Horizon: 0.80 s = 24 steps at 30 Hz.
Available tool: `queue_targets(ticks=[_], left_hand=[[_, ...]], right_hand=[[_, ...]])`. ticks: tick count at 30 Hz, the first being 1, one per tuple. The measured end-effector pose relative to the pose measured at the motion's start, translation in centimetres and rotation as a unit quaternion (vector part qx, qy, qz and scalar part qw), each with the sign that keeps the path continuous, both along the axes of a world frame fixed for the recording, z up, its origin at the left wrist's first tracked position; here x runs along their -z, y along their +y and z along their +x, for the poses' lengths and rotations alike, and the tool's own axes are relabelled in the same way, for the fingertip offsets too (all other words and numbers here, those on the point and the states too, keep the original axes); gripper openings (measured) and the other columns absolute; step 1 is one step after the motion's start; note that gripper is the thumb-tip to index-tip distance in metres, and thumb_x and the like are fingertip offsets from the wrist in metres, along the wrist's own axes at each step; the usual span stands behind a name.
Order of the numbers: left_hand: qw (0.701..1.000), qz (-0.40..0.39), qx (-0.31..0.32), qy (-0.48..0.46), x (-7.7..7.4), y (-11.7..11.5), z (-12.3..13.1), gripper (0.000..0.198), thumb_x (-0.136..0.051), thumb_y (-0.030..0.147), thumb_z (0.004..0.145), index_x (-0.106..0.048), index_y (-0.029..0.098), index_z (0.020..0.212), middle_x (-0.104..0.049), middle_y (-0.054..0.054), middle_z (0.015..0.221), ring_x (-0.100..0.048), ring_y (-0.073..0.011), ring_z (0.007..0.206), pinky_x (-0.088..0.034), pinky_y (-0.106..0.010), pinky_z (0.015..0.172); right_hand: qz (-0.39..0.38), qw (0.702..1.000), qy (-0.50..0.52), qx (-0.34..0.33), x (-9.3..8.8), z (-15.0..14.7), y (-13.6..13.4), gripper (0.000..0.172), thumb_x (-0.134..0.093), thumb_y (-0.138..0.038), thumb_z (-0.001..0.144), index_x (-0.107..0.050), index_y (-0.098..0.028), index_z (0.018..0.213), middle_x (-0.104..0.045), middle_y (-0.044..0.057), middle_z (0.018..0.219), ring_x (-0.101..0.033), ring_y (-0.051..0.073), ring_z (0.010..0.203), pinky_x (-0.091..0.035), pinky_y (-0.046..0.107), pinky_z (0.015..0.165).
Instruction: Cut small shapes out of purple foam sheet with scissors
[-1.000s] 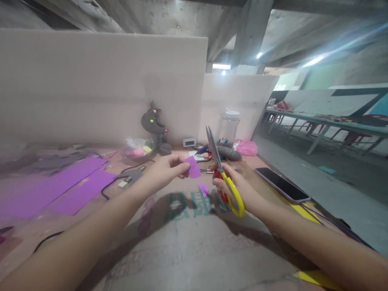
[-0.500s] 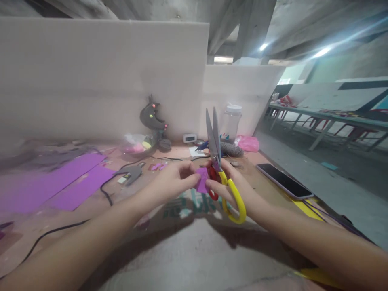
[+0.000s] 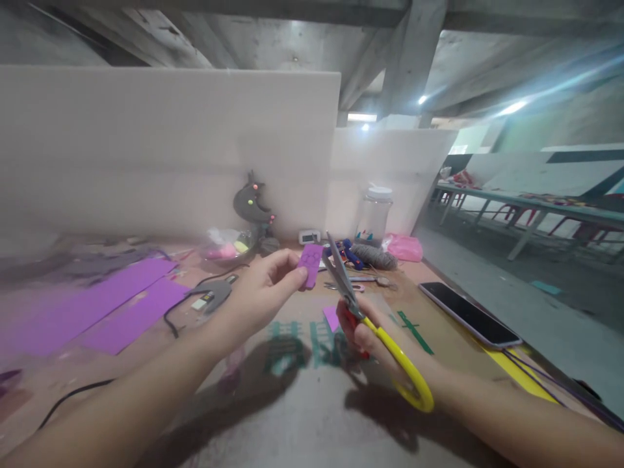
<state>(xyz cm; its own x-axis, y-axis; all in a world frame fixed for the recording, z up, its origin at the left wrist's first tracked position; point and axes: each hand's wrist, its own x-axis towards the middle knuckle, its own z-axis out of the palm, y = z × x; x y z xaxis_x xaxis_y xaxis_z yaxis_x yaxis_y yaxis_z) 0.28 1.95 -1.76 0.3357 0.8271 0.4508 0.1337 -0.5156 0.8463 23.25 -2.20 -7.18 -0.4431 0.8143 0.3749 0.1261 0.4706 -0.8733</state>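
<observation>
My left hand [image 3: 266,291] pinches a small purple foam piece [image 3: 310,264] between thumb and fingers, holding it up above the table. My right hand [image 3: 377,338] grips scissors [image 3: 363,315] with a yellow and a red handle loop, blades slightly apart and pointing up toward the purple piece. The blade tips sit just right of the piece, touching or nearly touching its edge. A purple offcut [image 3: 332,317] lies on the table below the blades.
Purple foam sheets [image 3: 92,305] lie at left with a black cable [image 3: 175,311]. A phone [image 3: 468,314] and yellow sheet [image 3: 517,370] lie at right. A glue gun [image 3: 214,294], plastic jar [image 3: 375,214], pink bag [image 3: 404,247], dark figurine [image 3: 253,205] stand by the white partition [image 3: 166,149].
My hands moved apart from the joined pose. The left hand lifted the purple piece up and away. The scissors tilted left and lowered toward me, blades now slightly open.
</observation>
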Motion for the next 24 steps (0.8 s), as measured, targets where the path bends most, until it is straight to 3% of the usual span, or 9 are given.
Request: queue_targets(ticks=[5,10,19,24], left_hand=[[0.998,-0.034,0.023,-0.051,0.2,-0.2,0.4,0.017,-0.057,0.022,0.09,-0.058,0.021,0.073,-0.066,0.003,0.075,-0.067,-0.0157,0.086,-0.046,-0.027,0.081],[0.996,-0.043,0.054,-0.063,0.2,-0.9,1.3,0.017,-0.059,0.024,0.085,-0.057,0.02,0.069,-0.067,0.001,0.075,-0.064,-0.0153,0.078,-0.047,-0.028,0.077],[1.0,-0.02,0.018,-0.015,0.1,-1.3,1.7,0.021,-0.056,0.033,0.084,-0.055,0.019,0.068,-0.062,-0.002,0.074,-0.057,-0.0171,0.076,-0.044,-0.031,0.074],[0.999,-0.045,0.003,0.004,0.4,-1.4,1.9,0.022,-0.056,0.036,0.083,-0.052,0.02,0.068,-0.062,-0.002,0.075,-0.06,-0.0187,0.078,-0.044,-0.032,0.074]], right_hand=[[-0.035,0.999,-0.001,0.002,0.2,-0.7,-0.6,0.052,-0.055,-0.073,0.088,-0.051,-0.023,0.103,-0.047,0.001,0.088,-0.042,0.014,0.068,-0.039,0.026,0.057],[-0.042,0.999,0.004,0.005,0.1,-1.0,-1.1,0.055,-0.055,-0.075,0.087,-0.053,-0.023,0.105,-0.049,0.002,0.089,-0.044,0.015,0.071,-0.042,0.027,0.061],[-0.039,0.999,0.006,0.012,-0.3,-1.2,-1.3,0.055,-0.056,-0.074,0.088,-0.054,-0.022,0.105,-0.051,0.002,0.091,-0.045,0.015,0.073,-0.043,0.028,0.065],[-0.056,0.998,0.014,0.015,0.0,-1.2,-1.3,0.055,-0.057,-0.074,0.086,-0.055,-0.022,0.104,-0.049,0.001,0.088,-0.042,0.014,0.068,-0.04,0.026,0.059]])
